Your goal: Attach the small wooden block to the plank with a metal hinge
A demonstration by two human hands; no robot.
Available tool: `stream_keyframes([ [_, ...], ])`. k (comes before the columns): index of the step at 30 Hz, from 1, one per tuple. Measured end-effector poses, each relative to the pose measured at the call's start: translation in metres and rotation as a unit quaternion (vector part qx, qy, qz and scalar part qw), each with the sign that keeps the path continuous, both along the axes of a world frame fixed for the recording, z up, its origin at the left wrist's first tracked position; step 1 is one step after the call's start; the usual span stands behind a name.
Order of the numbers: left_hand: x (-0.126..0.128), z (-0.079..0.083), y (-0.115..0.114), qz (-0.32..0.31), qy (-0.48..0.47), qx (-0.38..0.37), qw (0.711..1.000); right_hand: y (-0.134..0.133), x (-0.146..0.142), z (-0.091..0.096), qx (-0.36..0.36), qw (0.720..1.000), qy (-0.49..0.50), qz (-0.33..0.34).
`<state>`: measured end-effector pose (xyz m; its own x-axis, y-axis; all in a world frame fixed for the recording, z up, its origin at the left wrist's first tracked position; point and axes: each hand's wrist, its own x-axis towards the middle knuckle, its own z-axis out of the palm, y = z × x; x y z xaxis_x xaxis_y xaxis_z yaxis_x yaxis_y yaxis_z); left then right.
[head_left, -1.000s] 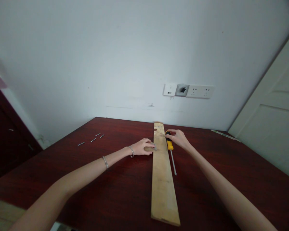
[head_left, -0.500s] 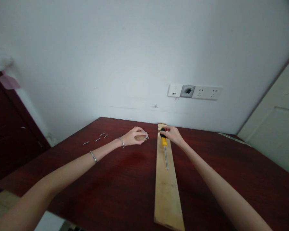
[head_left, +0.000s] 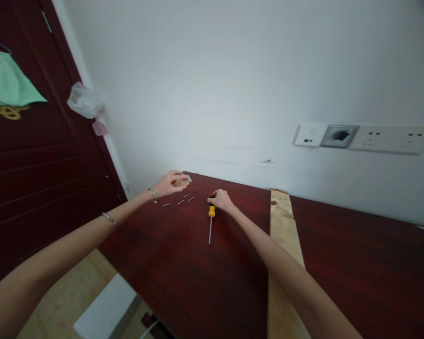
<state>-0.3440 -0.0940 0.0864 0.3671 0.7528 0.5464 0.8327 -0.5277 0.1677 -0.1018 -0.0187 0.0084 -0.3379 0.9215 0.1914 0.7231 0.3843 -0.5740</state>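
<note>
My left hand (head_left: 170, 182) is closed around a small flat piece (head_left: 181, 182), tan with a pale grey metal end that seems to have holes; its exact kind is unclear. Just in front of that hand, several screws (head_left: 180, 202) lie on the dark red table. To their right, my right hand (head_left: 222, 199) grips the black part of a yellow and black screwdriver (head_left: 211, 213). Its metal shaft points back towards me, low over the tabletop; whether it touches the wood is hard to tell. A long wooden board (head_left: 281, 214) lies right of the screwdriver, partly covered by my right forearm.
The table (head_left: 183, 254) meets a white wall with a row of sockets (head_left: 342, 136). On the left is a dark red door (head_left: 31, 169) with a green cloth (head_left: 9, 77). A white box (head_left: 106, 306) stands below the table's edge.
The view has turned left. My right hand has carried the screwdriver leftwards, away from over the board. My left hand has moved left with the flat piece, to behind the screws.
</note>
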Motion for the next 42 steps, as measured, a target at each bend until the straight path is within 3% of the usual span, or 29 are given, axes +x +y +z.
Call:
stream_keyframes([
  [4,-0.02,-0.006,-0.015,0.019,0.021,-0.036,0.999,0.002,-0.027,-0.012,-0.017,1.0,-0.013,0.012],
  [10,-0.026,-0.022,-0.025,0.007,0.062,-0.068,0.996,0.007,-0.039,-0.02,-0.03,0.999,-0.024,0.018],
  [18,-0.02,-0.04,-0.02,-0.028,0.087,-0.049,0.995,0.007,-0.037,-0.023,-0.033,0.999,-0.026,0.019],
  [26,-0.002,-0.045,-0.021,-0.033,0.089,-0.07,0.993,0.0,-0.031,-0.025,-0.037,0.999,0.01,0.037],
  [32,0.002,-0.049,-0.02,-0.052,0.079,-0.055,0.994,-0.006,-0.02,-0.01,-0.046,0.994,0.092,0.038],
  [36,0.002,-0.048,-0.017,-0.054,0.073,-0.053,0.994,-0.008,-0.022,0.01,-0.102,0.976,0.178,0.077],
  [42,0.008,-0.046,-0.013,-0.071,0.065,-0.028,0.995,-0.016,-0.031,0.025,-0.275,0.906,0.284,0.152],
])
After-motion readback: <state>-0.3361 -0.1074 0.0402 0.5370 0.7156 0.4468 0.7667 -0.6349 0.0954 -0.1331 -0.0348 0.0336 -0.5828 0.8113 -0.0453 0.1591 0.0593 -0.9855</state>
